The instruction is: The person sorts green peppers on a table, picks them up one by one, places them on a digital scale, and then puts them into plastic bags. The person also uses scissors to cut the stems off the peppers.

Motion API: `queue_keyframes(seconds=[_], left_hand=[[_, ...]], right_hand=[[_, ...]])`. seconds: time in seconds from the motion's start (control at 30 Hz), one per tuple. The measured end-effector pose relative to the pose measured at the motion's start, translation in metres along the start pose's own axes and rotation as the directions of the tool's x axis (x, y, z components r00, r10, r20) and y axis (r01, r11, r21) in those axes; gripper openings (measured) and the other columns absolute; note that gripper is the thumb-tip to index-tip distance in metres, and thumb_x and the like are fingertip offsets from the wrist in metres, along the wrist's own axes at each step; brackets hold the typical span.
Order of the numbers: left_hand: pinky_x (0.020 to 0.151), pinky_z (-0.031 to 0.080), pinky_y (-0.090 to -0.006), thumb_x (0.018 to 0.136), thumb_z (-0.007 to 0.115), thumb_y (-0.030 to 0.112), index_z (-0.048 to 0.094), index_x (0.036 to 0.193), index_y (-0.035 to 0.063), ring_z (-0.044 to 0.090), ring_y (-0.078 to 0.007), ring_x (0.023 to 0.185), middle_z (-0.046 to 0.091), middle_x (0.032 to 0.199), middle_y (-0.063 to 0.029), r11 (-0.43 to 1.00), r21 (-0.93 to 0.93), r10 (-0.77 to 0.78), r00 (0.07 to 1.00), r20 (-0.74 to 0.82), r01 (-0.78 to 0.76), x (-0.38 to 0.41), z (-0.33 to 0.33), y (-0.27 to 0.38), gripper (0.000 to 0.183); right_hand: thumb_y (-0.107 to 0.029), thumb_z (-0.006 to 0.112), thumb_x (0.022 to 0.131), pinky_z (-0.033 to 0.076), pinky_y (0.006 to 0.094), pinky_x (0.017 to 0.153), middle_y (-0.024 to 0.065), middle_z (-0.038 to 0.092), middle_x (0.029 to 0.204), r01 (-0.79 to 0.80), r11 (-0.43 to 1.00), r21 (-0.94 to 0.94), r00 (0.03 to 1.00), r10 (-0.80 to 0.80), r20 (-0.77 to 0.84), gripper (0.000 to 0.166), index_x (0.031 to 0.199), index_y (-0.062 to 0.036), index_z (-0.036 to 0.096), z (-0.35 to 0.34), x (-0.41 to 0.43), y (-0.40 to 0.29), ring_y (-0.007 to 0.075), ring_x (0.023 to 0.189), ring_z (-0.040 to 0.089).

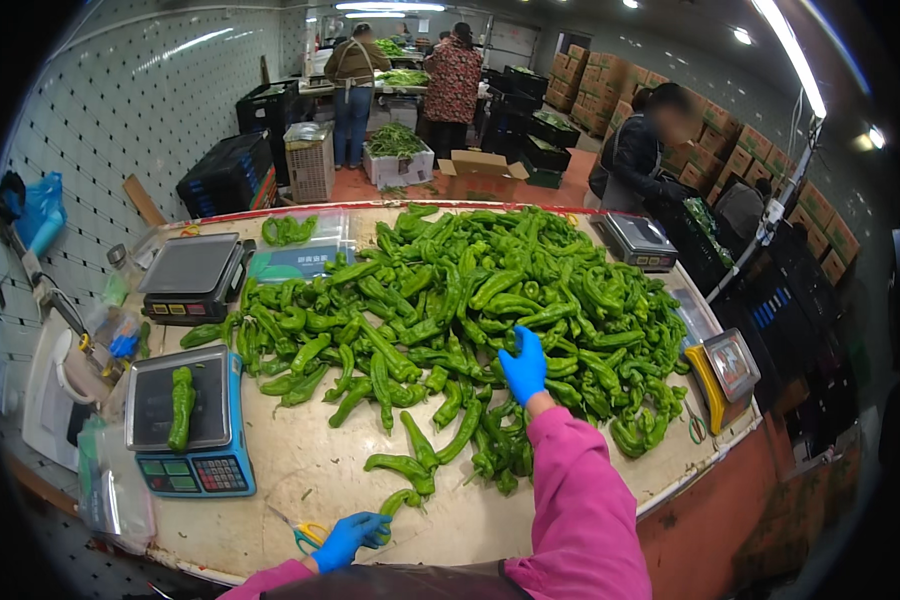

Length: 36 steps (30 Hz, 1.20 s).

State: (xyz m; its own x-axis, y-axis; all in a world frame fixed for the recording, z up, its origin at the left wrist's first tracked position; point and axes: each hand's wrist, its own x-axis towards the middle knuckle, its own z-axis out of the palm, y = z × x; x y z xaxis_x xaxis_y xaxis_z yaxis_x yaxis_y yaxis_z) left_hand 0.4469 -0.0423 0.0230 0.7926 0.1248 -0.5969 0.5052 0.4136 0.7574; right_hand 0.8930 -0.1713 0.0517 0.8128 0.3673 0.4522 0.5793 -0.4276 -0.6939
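Note:
A large heap of long green peppers (495, 300) covers much of the worktable (285, 450). My left hand (351, 538), in a blue glove, grips the lower end of a curved green pepper (399, 504) near the table's front edge. Scissors with yellow and teal handles (311, 534) lie beside that hand. My right hand (525, 366), also gloved in blue, is over the front of the heap with thumb and fingers apart; whether it touches a pepper is unclear. One green pepper (182, 409) rests on the pan of the blue digital scale (195, 472) at left.
Another scale (195, 270) stands behind the blue one. At right are a grey scale (637, 240), a yellow scale (709, 390) and green-handled scissors (696, 426). Plastic bags (116, 480) hang over the left edge. A co-worker (637, 150) stands beyond the table's right side.

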Motion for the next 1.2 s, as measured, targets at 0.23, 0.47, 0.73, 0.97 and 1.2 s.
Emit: queue_keyframes(seconds=[0.23, 0.47, 0.73, 0.97, 1.2], left_hand=[[0.076, 0.053, -0.0271, 0.099, 0.051, 0.027, 0.062, 0.119, 0.0005, 0.064, -0.0155, 0.084, 0.066, 0.097, -0.0082, 0.998, -0.069, -0.002, 0.998, -0.069, -0.003, 0.003, -0.002, 0.006, 0.035], [0.078, 0.05, -0.0262, 0.099, 0.05, 0.027, 0.06, 0.122, 0.0011, 0.061, -0.0134, 0.084, 0.064, 0.102, -0.0072, 0.998, -0.058, 0.018, 0.996, -0.083, -0.023, 0.0, -0.002, 0.008, 0.036], [0.076, 0.051, -0.0273, 0.098, 0.053, 0.022, 0.057, 0.125, 0.0002, 0.061, -0.0134, 0.084, 0.065, 0.098, -0.0083, 0.994, -0.014, 0.108, 0.992, -0.072, -0.109, 0.0, 0.008, 0.011, 0.035], [0.093, 0.046, -0.0348, 0.098, 0.054, 0.03, 0.029, 0.15, 0.0137, 0.056, -0.0218, 0.11, 0.048, 0.131, -0.0131, 0.964, 0.109, 0.245, 0.97, -0.008, -0.242, -0.006, 0.018, 0.025, 0.06], [0.092, 0.049, -0.0319, 0.094, 0.061, 0.015, 0.028, 0.15, 0.0115, 0.057, -0.0202, 0.111, 0.053, 0.13, -0.012, 0.94, -0.135, 0.299, 0.947, -0.118, -0.313, -0.022, 0.023, 0.03, 0.065]], right_hand=[[-0.007, 0.065, 0.075, 0.048, 0.0447, 0.08, 0.015, 0.059, 0.107, 0.266, 0.618, -0.74, 0.961, -0.107, 0.256, 0.048, 0.122, -0.009, 0.052, 0.031, 0.101, -0.006, 0.0348, 0.1, 0.056], [0.0, 0.058, 0.071, 0.048, 0.0443, 0.077, 0.0142, 0.061, 0.104, 0.404, 0.757, -0.514, 0.899, -0.434, 0.068, 0.037, 0.106, -0.0094, 0.062, -0.011, 0.072, -0.026, 0.0353, 0.09, 0.058], [0.004, 0.063, 0.077, 0.049, 0.0306, 0.075, 0.0095, 0.063, 0.101, 0.158, 0.967, 0.202, 0.986, -0.164, 0.011, 0.039, 0.115, -0.005, 0.06, -0.058, -0.057, -0.106, 0.0203, 0.081, 0.06], [-0.007, 0.061, 0.089, 0.052, 0.0283, 0.073, 0.0073, 0.063, 0.106, -0.544, 0.559, 0.626, 0.831, 0.257, 0.493, 0.031, 0.119, -0.0007, 0.054, -0.023, -0.167, -0.098, 0.0145, 0.086, 0.061], [-0.012, 0.063, 0.09, 0.056, 0.0317, 0.078, 0.0086, 0.061, 0.115, -0.721, 0.254, 0.645, 0.693, 0.284, 0.663, 0.042, 0.129, -0.0017, 0.05, 0.005, -0.223, -0.106, 0.0189, 0.096, 0.063]])
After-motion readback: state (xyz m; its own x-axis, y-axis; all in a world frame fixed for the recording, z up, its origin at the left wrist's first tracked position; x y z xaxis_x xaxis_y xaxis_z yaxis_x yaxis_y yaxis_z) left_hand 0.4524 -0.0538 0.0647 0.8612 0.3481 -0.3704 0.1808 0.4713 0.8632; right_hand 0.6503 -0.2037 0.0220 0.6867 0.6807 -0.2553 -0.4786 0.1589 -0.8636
